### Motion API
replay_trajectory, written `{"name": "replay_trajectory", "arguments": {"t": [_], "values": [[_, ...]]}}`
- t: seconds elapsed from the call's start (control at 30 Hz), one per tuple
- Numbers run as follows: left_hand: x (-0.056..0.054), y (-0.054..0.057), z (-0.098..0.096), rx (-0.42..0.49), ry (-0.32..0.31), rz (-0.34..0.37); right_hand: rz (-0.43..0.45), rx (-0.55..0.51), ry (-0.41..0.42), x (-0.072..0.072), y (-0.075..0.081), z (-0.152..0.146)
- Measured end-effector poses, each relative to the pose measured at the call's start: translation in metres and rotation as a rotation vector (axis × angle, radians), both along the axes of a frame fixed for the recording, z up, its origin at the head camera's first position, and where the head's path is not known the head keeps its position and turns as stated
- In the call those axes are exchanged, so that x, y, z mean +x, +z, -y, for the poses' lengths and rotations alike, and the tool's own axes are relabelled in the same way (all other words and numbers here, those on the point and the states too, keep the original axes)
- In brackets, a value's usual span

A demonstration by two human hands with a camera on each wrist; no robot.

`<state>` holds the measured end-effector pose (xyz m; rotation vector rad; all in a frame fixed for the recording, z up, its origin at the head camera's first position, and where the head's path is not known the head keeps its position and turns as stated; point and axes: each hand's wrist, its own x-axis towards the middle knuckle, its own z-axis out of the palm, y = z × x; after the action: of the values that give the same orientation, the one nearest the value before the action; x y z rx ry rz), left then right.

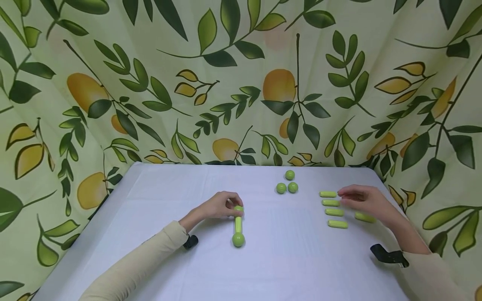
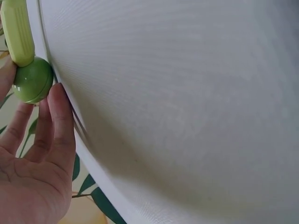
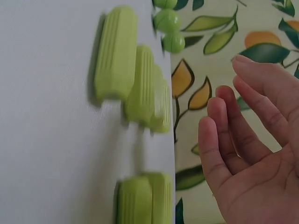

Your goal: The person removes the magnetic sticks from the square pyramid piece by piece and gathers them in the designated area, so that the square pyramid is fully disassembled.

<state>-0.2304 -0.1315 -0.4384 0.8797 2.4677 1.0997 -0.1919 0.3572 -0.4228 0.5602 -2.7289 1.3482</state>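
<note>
My left hand point(image 1: 219, 205) pinches a green ball point(image 2: 33, 80) between thumb and fingers. A light green ribbed rod point(image 1: 238, 225) runs from that ball toward me and meets a second green ball point(image 1: 238, 239) at its near end. Over on the right, my right hand point(image 1: 367, 203) hovers by a group of light green rods, holding nothing. Its fingers point(image 3: 216, 144) are loosely bent and apart from the thumb. Closest to its fingertips in the head view lies the farthest rod point(image 1: 328, 194) of a column. Another rod point(image 1: 365, 217) lies partly hidden beneath this hand.
Three loose green balls point(image 1: 289, 175) sit together toward the table's far edge. Several rods, such as the nearest one point(image 1: 337, 224), lie in a column left of my right hand. A white cloth covers the table point(image 1: 286, 259); a leaf-patterned curtain point(image 1: 241, 104) hangs behind it.
</note>
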Motion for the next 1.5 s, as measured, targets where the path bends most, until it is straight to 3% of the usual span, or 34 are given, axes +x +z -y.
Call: {"name": "replay_trajectory", "arguments": {"t": [0.4, 0.67, 1.0, 1.3, 1.5], "values": [[0.0, 0.002, 0.002, 0.006, 0.011, 0.01, 0.127, -0.074, 0.107, -0.024, 0.005, 0.058], [0.0, 0.004, 0.003, 0.017, 0.007, 0.024, 0.148, -0.102, 0.187, -0.036, 0.008, 0.092], [0.0, 0.005, 0.003, 0.031, 0.003, 0.033, 0.148, -0.173, 0.306, -0.04, 0.0, 0.122], [0.0, 0.003, 0.001, 0.073, -0.015, 0.03, 0.165, -0.182, 0.364, -0.041, -0.01, 0.148], [-0.005, 0.0, -0.002, 0.067, -0.057, 0.023, 0.188, -0.211, 0.41, -0.042, -0.015, 0.162]]}}
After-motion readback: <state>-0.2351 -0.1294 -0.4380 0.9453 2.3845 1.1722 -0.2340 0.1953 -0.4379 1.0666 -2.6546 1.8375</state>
